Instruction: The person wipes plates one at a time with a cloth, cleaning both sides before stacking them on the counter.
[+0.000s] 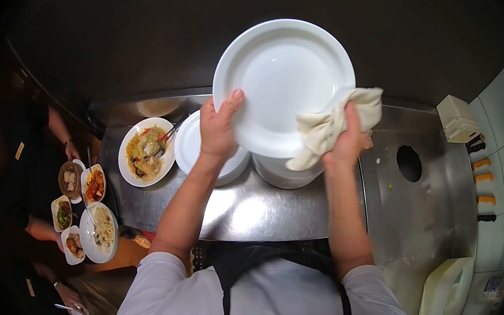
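Observation:
A large white plate [279,82] is raised above the counter, its inner face toward me. My left hand [221,125] grips its lower left rim, thumb on the front and the other fingers hidden behind. Bunched in my right hand [348,139] is a cream cloth [320,136], which lies against the plate's right rim. Below the plate stand two stacks of white plates: the left stack [188,146] is partly behind my left forearm, and the right stack [286,177] is mostly covered by the raised plate.
On the steel counter [217,214] sits a plate of food [147,151] with serving utensils. Co-workers at left hold a tray with several dishes, including a rice plate [99,233]. A round hole [409,163] opens in the right counter, near knives [485,177] and a cream container [445,294].

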A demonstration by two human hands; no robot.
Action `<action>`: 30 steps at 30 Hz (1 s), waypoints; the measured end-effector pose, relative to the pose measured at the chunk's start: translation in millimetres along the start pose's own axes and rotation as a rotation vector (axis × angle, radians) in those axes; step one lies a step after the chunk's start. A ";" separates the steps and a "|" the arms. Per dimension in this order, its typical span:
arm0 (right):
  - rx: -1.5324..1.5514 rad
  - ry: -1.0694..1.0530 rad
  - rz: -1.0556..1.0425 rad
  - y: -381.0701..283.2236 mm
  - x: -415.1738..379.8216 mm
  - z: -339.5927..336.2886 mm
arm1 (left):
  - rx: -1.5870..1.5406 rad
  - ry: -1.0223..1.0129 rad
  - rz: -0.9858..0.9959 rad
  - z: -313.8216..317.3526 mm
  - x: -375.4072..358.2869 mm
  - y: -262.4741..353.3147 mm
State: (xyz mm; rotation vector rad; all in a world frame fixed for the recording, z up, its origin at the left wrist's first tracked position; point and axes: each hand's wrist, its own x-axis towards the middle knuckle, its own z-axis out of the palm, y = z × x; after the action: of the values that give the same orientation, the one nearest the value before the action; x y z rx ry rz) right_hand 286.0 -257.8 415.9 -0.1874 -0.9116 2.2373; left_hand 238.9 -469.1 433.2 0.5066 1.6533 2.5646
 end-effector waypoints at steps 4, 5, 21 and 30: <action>0.145 0.064 0.266 76.7 -66.4 8.7 | 0.020 0.464 0.243 25.9 -6.2 -42.2; 0.106 0.029 0.293 84.9 -84.1 9.2 | 0.040 0.507 0.230 24.6 -7.7 -41.9; -0.271 -0.182 0.061 18.0 -33.8 -45.4 | 0.102 0.951 -0.070 -128.1 -106.3 -56.4; -0.380 -0.170 -0.160 24.1 11.2 -35.7 | 0.330 0.859 -0.018 -145.4 -86.7 -90.4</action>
State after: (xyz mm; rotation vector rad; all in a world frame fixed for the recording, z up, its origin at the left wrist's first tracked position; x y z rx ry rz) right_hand 277.6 -242.6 374.9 -0.0929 -1.3905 1.9388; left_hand 265.4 -576.7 276.5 -0.7252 2.2838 2.6627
